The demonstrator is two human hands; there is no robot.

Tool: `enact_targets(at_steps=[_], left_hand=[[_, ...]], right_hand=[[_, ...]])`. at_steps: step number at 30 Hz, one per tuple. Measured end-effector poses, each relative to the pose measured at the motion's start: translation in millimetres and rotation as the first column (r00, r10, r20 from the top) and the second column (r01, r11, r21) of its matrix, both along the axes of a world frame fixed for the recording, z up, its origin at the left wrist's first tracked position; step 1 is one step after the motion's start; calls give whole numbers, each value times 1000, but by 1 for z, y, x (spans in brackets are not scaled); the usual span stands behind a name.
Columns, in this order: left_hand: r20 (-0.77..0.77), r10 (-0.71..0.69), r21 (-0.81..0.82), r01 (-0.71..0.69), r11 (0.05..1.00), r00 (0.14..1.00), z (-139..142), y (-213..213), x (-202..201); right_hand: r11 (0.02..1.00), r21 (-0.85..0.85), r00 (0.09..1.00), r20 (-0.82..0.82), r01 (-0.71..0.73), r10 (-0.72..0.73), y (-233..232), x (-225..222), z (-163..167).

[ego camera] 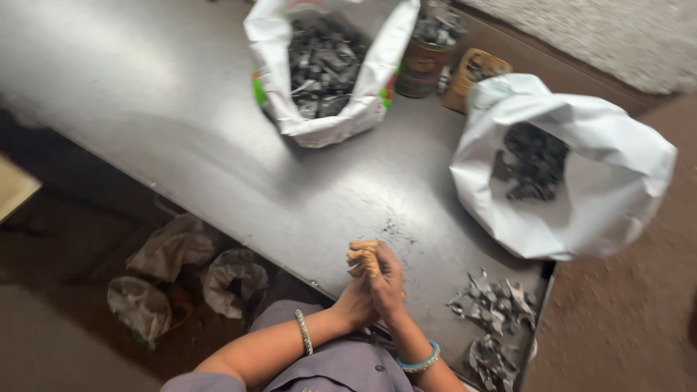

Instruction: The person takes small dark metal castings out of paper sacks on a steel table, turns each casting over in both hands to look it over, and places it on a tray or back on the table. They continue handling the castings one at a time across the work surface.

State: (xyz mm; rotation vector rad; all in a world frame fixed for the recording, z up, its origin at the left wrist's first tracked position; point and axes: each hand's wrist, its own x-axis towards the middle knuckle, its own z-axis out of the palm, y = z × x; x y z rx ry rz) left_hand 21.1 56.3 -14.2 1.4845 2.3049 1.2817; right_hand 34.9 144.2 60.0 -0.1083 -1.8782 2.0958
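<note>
While our left hand and right hand press together at the near edge of the bench, their grip is closed round a small tan thing. Just right lies a pile of grey metal bits. Farther off sit two white bags of dark pieces.

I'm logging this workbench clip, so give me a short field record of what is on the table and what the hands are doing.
Surface: grey metal table
Left hand: pressed against the right hand, no held thing visible
Right hand: fingers wrapped in tan tape, closed; held thing cannot be told
Far bag: open white sack of dark metal parts
Right bag: white sack with a few dark parts
Near edge: loose metal pieces
Back: tin can of parts
</note>
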Motion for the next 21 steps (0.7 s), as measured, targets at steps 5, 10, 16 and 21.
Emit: enact_targets(at_steps=[5,10,16,21], left_hand=[[-17,-2,-98,1,995,1000,25,3,8],[-252,-29,-60,14,998,967,36,12,17],[-355,30,1,-32,1000,935,32,18,16],[-438,94,17,-96,995,894,26,19,17]], right_hand=[[999,32,999,10,-40,40,1,3,12],[988,-141,997,39,-65,72,-5,-1,3],[981,-110,978,117,-162,174,-6,-2,-12],[976,-37,973,81,-214,217,-8,2,-12]])
